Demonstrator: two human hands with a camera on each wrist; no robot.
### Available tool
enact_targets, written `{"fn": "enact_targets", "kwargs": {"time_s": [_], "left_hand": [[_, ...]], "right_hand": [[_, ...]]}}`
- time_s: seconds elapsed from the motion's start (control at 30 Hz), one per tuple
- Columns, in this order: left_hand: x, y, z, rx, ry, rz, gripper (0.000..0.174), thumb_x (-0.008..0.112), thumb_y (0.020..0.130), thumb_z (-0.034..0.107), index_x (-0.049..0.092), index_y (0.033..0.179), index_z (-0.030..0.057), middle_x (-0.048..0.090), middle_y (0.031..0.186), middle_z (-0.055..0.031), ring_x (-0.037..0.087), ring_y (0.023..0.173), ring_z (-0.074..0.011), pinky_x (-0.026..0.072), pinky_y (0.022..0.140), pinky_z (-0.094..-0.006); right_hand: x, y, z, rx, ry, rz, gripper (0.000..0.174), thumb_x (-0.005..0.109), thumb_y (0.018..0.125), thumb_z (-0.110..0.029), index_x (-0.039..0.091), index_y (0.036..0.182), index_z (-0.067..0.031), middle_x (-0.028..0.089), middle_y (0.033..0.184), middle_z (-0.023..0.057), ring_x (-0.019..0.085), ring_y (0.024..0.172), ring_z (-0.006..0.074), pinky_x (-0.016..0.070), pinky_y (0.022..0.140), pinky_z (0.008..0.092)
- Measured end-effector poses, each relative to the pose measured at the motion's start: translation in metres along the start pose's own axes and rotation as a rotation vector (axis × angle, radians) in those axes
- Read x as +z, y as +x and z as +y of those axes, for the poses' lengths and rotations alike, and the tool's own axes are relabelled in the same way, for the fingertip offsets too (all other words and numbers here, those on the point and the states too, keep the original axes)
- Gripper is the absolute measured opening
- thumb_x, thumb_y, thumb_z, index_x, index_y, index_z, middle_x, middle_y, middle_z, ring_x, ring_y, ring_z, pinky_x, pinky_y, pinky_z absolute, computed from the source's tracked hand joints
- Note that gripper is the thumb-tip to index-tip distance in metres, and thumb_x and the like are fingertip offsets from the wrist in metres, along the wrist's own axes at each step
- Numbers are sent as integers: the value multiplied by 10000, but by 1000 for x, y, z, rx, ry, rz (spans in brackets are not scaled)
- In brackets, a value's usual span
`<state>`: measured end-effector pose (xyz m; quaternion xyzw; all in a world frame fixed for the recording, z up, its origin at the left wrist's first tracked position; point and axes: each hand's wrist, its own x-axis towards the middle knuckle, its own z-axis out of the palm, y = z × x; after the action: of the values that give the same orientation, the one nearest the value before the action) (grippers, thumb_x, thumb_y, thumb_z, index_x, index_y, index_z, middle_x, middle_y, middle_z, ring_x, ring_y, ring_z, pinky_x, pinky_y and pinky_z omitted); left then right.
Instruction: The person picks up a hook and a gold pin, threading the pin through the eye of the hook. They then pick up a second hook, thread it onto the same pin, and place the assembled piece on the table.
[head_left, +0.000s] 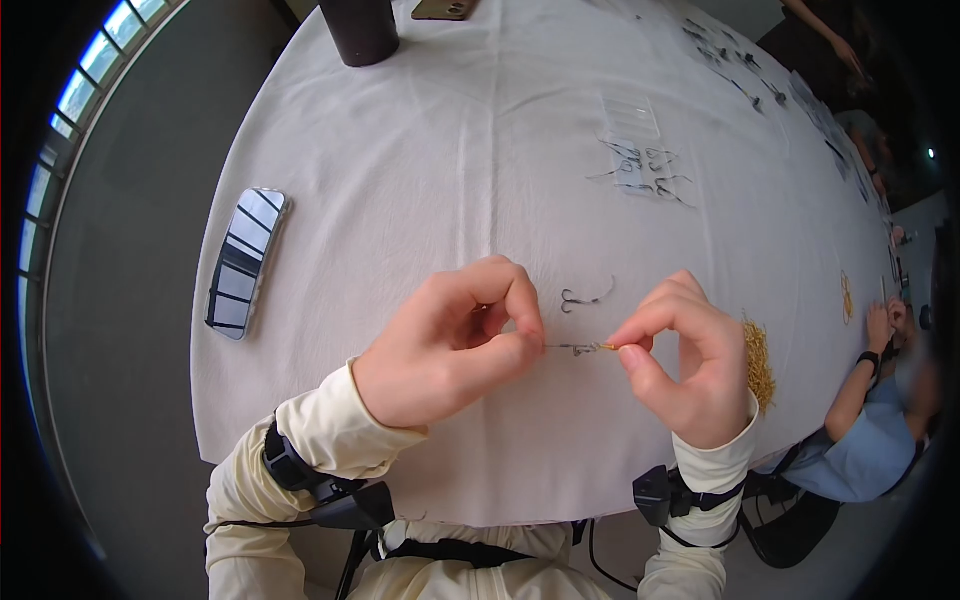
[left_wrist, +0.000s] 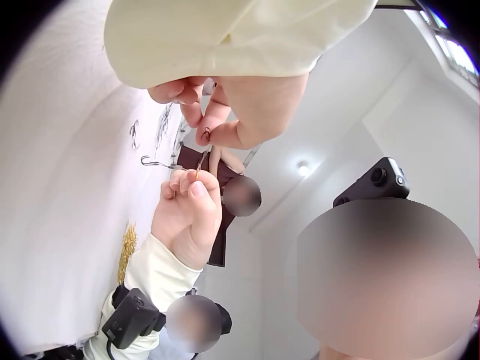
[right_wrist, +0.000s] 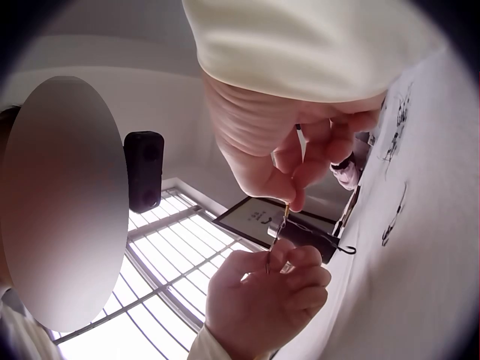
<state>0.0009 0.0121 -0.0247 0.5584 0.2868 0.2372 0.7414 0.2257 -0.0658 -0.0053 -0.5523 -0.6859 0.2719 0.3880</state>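
My left hand (head_left: 450, 335) pinches a dark fish hook (left_wrist: 207, 133) between thumb and forefinger. From it a thin dark rig (head_left: 578, 349) stretches to the right, and a second hook (right_wrist: 348, 250) sticks out at its side. The thumb and forefinger of my right hand (head_left: 690, 355) pinch a slim gold-coloured piece (head_left: 608, 347) at the rig's other end. Just beyond the fingertips, a pair of dark hooks on a short cord (head_left: 568, 300) lies on the white cloth (head_left: 400, 160).
A heap of small gold-coloured pieces (head_left: 758, 370) lies beside my right wrist. Farther back are a clear plastic box (head_left: 632, 118) and several corded hooks (head_left: 655, 185). A phone (head_left: 246, 262) lies at left, a dark cup (head_left: 360, 32) behind. Another person (head_left: 865, 440) sits at right.
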Motion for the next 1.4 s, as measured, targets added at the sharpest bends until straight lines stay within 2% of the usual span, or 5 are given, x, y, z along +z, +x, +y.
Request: {"fn": "enact_targets", "kwargs": {"time_s": [0.3, 0.37, 0.77, 1.0, 1.4], "left_hand": [[-3, 1, -1, 83, 311, 19, 44, 607, 811, 47, 639, 832, 25, 552, 927, -46, 508, 799, -98, 410, 676, -249], [3, 1, -1, 289, 609, 120, 155, 633, 753, 66, 688, 896, 44, 584, 938, -59, 536, 790, -116, 422, 660, -259], [22, 1, -11, 532, 636, 196, 164, 707, 718, 71, 696, 881, 77, 597, 912, -52, 563, 738, -128, 402, 580, -259], [25, -2, -8, 489, 613, 186, 104, 710, 753, 35, 672, 843, 72, 598, 908, -44, 528, 726, -102, 379, 585, -256], [26, -10, 5, -44, -3, -1, 89, 641, 908, 73, 618, 962, 5, 566, 1029, -60, 509, 859, -95, 420, 745, -248]], "right_hand": [[-3, 0, 0, -12, -34, 15, 124, 663, 711, 43, 660, 792, -51, 625, 736, 23, 528, 749, 170, 431, 712, 299], [-3, 0, -1, -11, -50, 5, 126, 664, 710, 41, 662, 794, -54, 623, 733, 21, 526, 748, 169, 432, 712, 299], [1, 0, -6, -7, -47, 4, 121, 674, 693, 30, 668, 778, -56, 624, 725, 15, 531, 739, 175, 432, 716, 298], [1, -2, -6, 9, 14, -6, 118, 675, 698, 30, 672, 779, -56, 626, 722, 14, 528, 723, 171, 431, 712, 299], [-1, -4, -12, 15, 98, 19, 82, 698, 714, -2, 682, 759, -68, 609, 681, 0, 513, 693, 139, 414, 687, 276]]}}
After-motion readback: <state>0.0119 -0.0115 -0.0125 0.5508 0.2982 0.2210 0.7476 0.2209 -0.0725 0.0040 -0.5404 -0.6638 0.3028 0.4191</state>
